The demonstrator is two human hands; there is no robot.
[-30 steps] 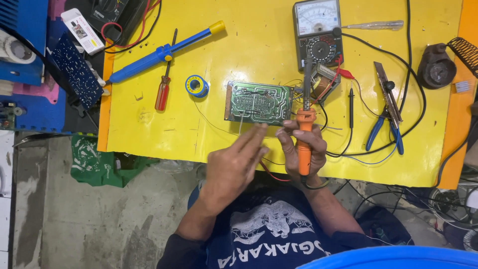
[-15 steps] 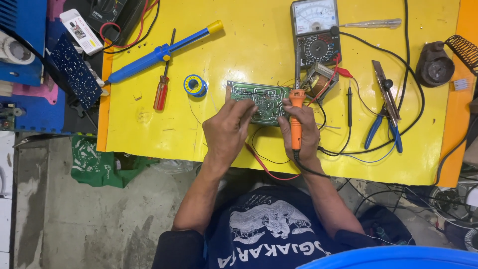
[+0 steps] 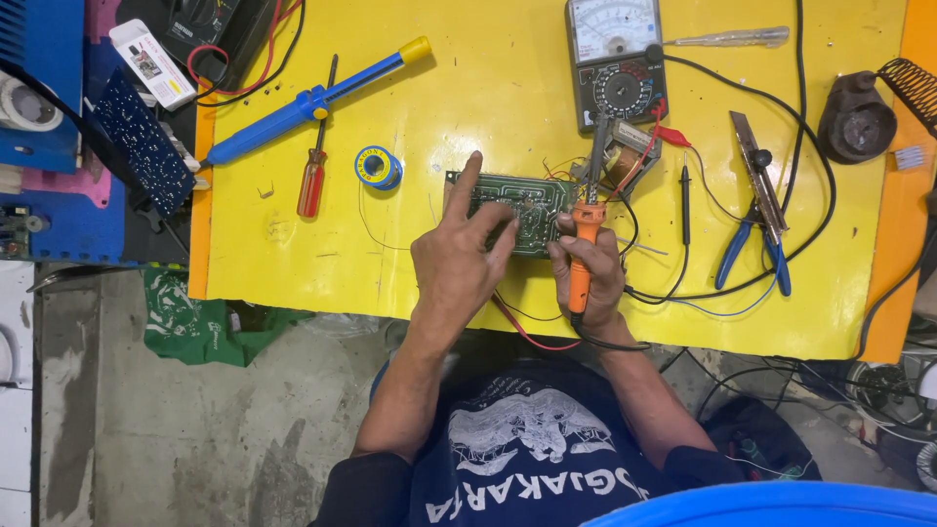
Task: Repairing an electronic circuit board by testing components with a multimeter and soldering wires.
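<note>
A green circuit board (image 3: 508, 200) lies on the yellow table (image 3: 468, 107). My left hand (image 3: 459, 263) rests on the board's near edge, index finger raised and the other fingers pressing the board. My right hand (image 3: 586, 278) grips an orange-handled soldering iron (image 3: 583, 244), whose metal tip points away from me past the board's right end. A small transformer (image 3: 625, 156) with wires sits just beyond the tip.
An analog multimeter (image 3: 615, 63) with black and red probes stands at the back. Blue-handled pliers (image 3: 756, 224) lie right, a solder reel (image 3: 376, 168), red screwdriver (image 3: 312, 181) and blue desoldering pump (image 3: 303, 102) left. A soldering stand (image 3: 859, 117) sits far right.
My left hand has moved up from the table's near edge onto the board. My right hand has carried the soldering iron forward, its tip now beside the board's right end.
</note>
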